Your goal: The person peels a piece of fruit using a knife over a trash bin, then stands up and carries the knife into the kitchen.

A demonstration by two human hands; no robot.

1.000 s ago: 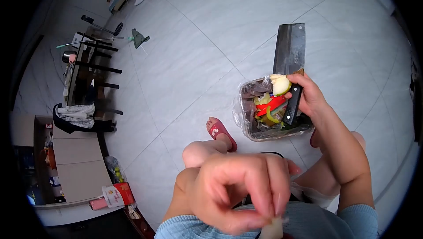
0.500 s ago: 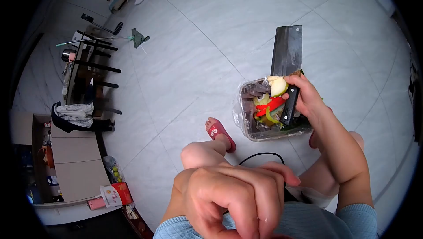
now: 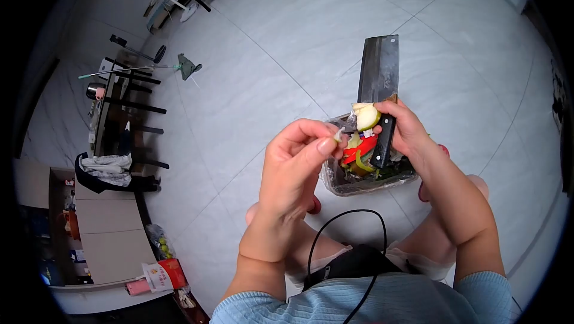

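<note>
My right hand (image 3: 408, 128) grips a cleaver (image 3: 379, 72) by its black handle, the broad blade pointing away from me. Between the same hand's thumb and fingers sits a cut piece of green-skinned fruit (image 3: 366, 118) with pale flesh. Closed in a pinch, my left hand (image 3: 294, 159) holds a small pale scrap (image 3: 339, 135) between thumb and forefinger, left of the fruit. Both hands are over or beside a plastic-lined bin (image 3: 348, 190), which contains a red wrapper (image 3: 360, 149), green peels and other scraps. What exactly the pale scrap is cannot be made out.
The bin stands on the tiled floor between my feet. A black cable (image 3: 315, 237) loops over my lap. Along the left are chairs (image 3: 134, 106), a broom (image 3: 188, 67), a cabinet (image 3: 113, 234), a bag of green fruit (image 3: 160, 240) and a red-and-white box (image 3: 164, 275).
My left hand has come down and forward from near my face to beside the bin, now pinching a pale scrap. My right hand keeps hold of the cleaver and fruit.
</note>
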